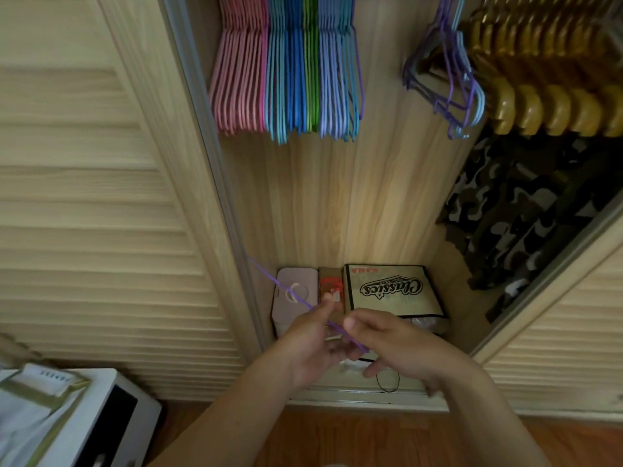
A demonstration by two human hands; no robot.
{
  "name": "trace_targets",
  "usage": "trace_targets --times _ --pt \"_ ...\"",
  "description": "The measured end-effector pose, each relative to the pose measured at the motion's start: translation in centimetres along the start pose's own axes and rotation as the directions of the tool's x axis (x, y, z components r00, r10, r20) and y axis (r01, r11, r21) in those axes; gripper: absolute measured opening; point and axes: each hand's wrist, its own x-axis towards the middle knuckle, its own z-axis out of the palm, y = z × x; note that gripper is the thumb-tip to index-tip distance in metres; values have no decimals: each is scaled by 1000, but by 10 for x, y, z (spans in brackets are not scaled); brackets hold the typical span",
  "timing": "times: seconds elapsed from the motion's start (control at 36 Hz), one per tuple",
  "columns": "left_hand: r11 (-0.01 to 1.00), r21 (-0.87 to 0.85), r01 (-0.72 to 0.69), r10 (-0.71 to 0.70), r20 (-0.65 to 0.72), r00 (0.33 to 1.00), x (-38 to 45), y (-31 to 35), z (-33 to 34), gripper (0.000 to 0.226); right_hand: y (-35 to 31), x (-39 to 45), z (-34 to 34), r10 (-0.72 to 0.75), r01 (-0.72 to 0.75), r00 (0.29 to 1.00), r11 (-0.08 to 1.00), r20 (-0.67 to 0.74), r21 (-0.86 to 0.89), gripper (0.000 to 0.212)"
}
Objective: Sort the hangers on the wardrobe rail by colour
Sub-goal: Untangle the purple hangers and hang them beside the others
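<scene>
Hanger: purple hanger (305,303), low in front of the Classics box (392,291) — off the rail.
Hands: left hand (312,345) and right hand (396,348) both pinch its wire, fingers curled.
Risk: thin wire may slip, or get hung in the wrong colour block w/ the mixed hangers (448,82), above the box.
Writing: "Classics" on box lid, upside down; red letters beside it not readable.

Both forearms reach forward, hands close together. The left hand (312,342) and right hand (392,345) each curl their fingers, pinching between fingertips.
</scene>
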Motion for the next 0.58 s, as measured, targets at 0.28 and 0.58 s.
trace_targets --times 0.28,0.58 --pt "991 133 14 -18 30 999 6 1 22 46 13 22 9 -12 -43 981 959 -192 -282 25" --pt "706 615 -351 517 -110 849 -15 64 21 25 16 35 -34 110 -141 749 990 -653 5 28"
